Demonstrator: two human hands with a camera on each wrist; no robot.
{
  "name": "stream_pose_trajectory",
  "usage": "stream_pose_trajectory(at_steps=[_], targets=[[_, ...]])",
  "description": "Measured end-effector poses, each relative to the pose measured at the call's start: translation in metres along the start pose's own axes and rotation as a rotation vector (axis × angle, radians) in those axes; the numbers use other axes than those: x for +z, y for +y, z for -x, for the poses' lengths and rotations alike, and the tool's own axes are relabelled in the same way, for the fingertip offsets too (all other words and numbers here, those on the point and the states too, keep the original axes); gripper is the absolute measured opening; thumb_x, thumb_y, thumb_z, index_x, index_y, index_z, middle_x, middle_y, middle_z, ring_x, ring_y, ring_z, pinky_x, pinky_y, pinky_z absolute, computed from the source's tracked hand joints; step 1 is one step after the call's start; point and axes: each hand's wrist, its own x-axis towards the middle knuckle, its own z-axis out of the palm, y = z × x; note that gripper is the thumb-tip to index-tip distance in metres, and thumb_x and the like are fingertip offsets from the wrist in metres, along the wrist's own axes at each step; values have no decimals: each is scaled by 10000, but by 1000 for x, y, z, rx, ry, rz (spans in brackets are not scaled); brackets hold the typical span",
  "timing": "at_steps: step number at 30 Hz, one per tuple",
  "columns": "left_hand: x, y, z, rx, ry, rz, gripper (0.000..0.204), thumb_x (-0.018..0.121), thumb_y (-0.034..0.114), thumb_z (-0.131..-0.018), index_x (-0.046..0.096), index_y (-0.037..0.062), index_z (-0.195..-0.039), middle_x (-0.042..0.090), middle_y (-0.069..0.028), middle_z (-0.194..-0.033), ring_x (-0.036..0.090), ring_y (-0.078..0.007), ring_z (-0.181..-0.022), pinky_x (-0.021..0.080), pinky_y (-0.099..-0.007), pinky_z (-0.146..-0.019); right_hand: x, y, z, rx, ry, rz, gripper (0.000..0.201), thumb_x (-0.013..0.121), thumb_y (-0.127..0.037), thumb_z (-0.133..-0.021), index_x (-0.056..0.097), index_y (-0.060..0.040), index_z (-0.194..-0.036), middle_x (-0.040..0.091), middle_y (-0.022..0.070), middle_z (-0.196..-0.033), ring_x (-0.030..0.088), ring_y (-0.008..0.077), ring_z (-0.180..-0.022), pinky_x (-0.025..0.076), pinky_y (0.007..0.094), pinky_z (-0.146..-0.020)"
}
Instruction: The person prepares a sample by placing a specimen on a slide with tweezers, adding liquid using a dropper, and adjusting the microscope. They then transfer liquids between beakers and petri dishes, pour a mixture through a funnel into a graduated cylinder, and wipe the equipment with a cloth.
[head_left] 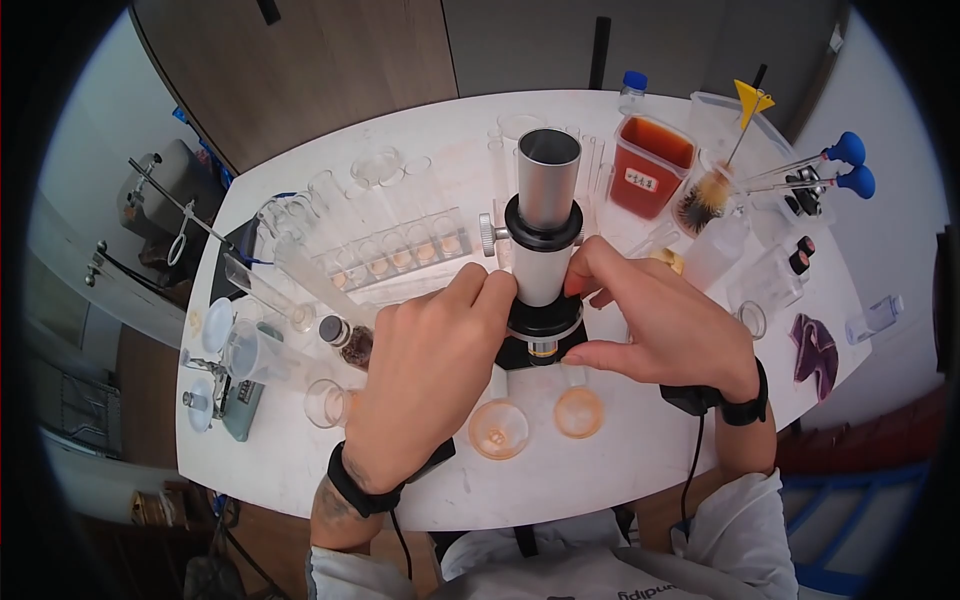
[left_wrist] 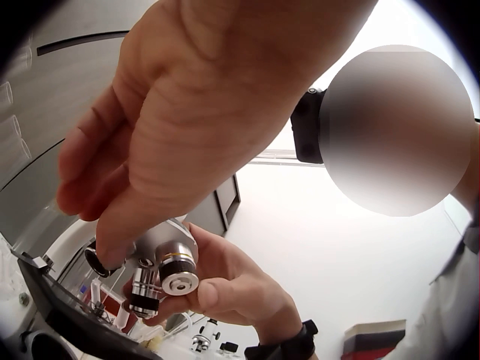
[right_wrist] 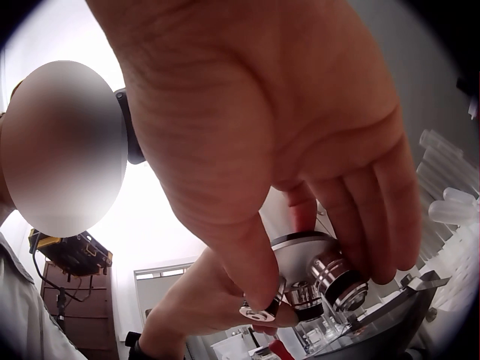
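A microscope [head_left: 546,190] stands in the middle of the white table, its silver tube pointing up. Below its body sits a rotating nosepiece [right_wrist: 298,253] with several metal objective lenses [left_wrist: 178,274]. My left hand [head_left: 425,365] grips the nosepiece from the left side, its thumb against one objective in the left wrist view. From the right, my right hand [head_left: 670,320] holds the same part. In the right wrist view its thumb lies on an objective and its fingers reach round behind. The microscope's stage is mostly hidden by the hands.
Two small glass dishes [head_left: 498,430] lie near the front edge. A brown jar with a dark lid [head_left: 352,343] and a green balance [head_left: 243,400] are on the left. A test-tube rack [head_left: 400,255] and red container [head_left: 650,165] stand behind, with bottles [head_left: 770,285] at right.
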Motion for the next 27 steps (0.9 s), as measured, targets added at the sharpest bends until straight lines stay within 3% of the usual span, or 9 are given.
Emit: stream_pose_trajectory(at_steps=[7, 10, 13, 24, 27], targets=[[-19, 1, 2, -19, -166, 118, 397, 814, 191, -811, 597, 27, -1100, 646, -106, -922, 718, -333, -766, 535, -436, -604, -2, -7, 0, 59, -9, -37, 557, 891, -147, -785, 491, -20, -1151, 687, 171, -980, 710, 324, -909, 566, 388, -809], [-24, 3, 3, -91, -194, 171, 588, 892, 225, -733, 641, 87, -1247, 690, -104, -922, 704, -320, -767, 532, -428, -660, -3, -10, 1, 79, -12, -73, 531, 885, -123, -790, 498, -20, -1139, 688, 156, -941, 714, 292, -873, 567, 370, -785], [-23, 4, 3, -105, -192, 179, 636, 897, 255, -730, 640, 84, -1287, 693, -111, -915, 702, -321, -755, 532, -417, -658, -3, -10, 2, 64, 2, -72, 496, 873, -95, -798, 505, -17, -1123, 691, 145, -925, 717, 277, -857, 567, 357, -767], [-19, 4, 1, -132, -165, 213, 569, 886, 180, -743, 671, 92, -1262, 710, -120, -906, 703, -317, -731, 532, -411, -650, -3, -16, -2, 238, -14, -138, 433, 830, -53, -826, 527, -1, -1131, 714, 152, -934, 732, 273, -863, 570, 348, -741], [-21, 4, 2, -141, -175, 217, 561, 883, 184, -750, 673, 93, -1263, 711, -119, -904, 704, -317, -730, 534, -411, -651, 1, -8, 1, 66, 94, 33, 455, 822, -59, -832, 540, 2, -1184, 735, 165, -1015, 738, 288, -918, 575, 362, -771]])
